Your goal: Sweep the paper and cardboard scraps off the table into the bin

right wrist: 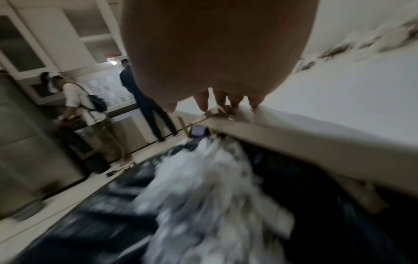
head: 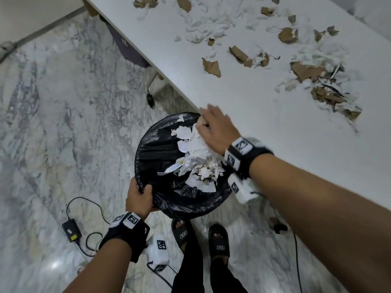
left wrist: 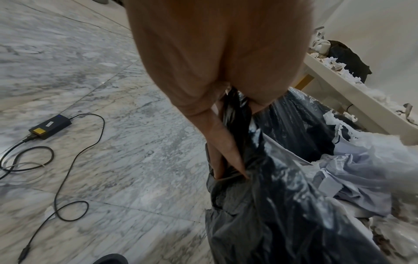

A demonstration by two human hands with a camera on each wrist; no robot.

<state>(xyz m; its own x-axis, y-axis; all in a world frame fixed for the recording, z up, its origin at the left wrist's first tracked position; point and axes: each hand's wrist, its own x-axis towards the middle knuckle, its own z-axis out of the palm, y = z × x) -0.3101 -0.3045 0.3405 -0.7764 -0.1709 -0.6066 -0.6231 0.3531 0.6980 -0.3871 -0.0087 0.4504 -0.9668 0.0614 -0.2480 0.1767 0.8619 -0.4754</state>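
Observation:
A bin lined with a black bag [head: 169, 197] [left wrist: 282, 205] stands on the floor against the white table [head: 264, 127] edge, with white paper scraps [head: 196, 157] [right wrist: 203, 187] piled in it. My left hand [head: 139, 197] [left wrist: 228, 160] grips the bin's near rim through the bag. At the table edge above the bin, my right hand [head: 213, 125] [right wrist: 226, 105] lies with straight fingers on paper spilling over the edge. Torn white paper and brown cardboard scraps [head: 317, 81] lie scattered over the table to the right and at the back.
A power adapter with looping cables [head: 72, 229] [left wrist: 49, 126] lies on the marble floor at left. A chair with a castor [head: 135, 51] sits under the table. My sandalled feet [head: 201, 235] stand just behind the bin. Two people [right wrist: 90, 110] stand far off.

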